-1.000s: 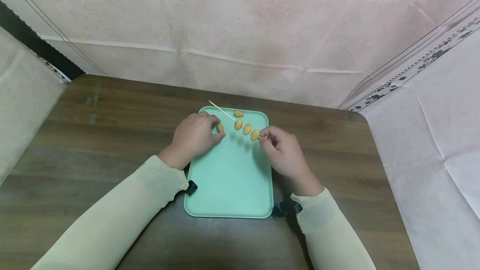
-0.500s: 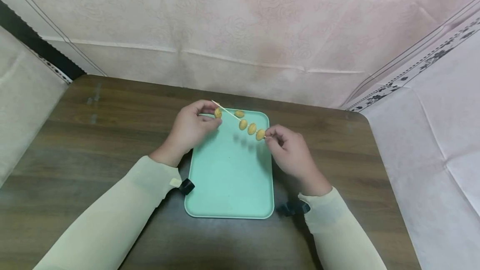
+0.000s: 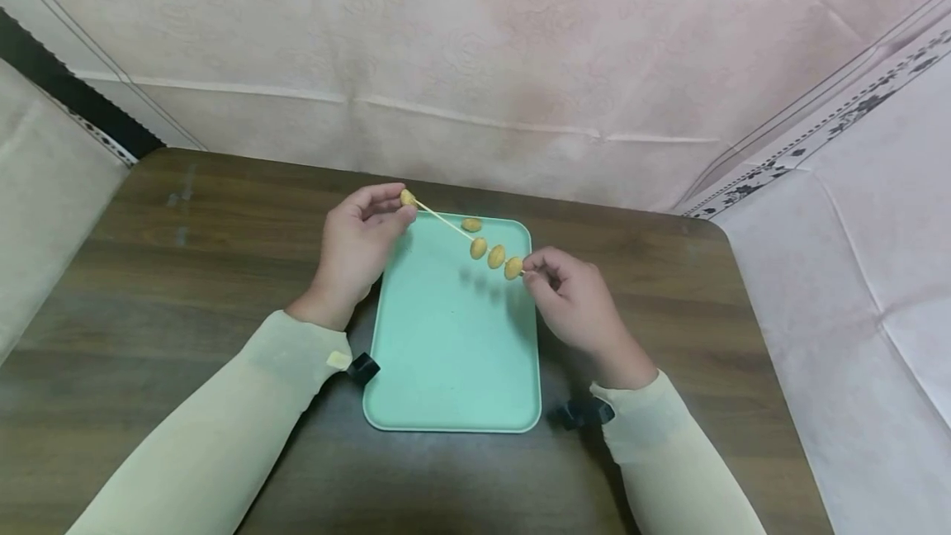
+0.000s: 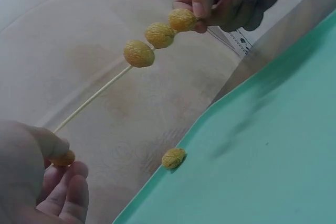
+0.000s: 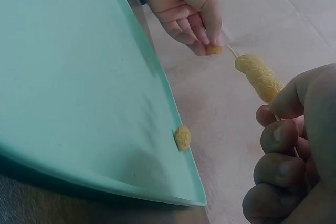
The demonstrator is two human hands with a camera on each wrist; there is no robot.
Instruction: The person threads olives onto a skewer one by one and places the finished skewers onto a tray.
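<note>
Yellow, wrinkled and oval, three threaded pieces (image 3: 496, 256) sit in a row on a thin, straight, pale skewer (image 3: 444, 221), which you hold tilted above the smooth green tray (image 3: 453, 353). Your right hand (image 3: 575, 300) has its fingers curled and pinches the skewer just beside the nearest piece. Your left hand (image 3: 358, 246) pinches a single piece (image 3: 408, 198) between thumb and fingers, at the skewer's other end. One loose piece (image 3: 471, 224) lies on the tray, by its far rim.

The head camera shows the skewer meeting the single piece; your thumb hides this place from the left wrist camera, and from the right wrist camera the tip appears just beside it, so I cannot tell whether it has entered. The left wrist camera separates the three threaded pieces, while the right wrist camera makes them overlap into one bumpy column.
</note>
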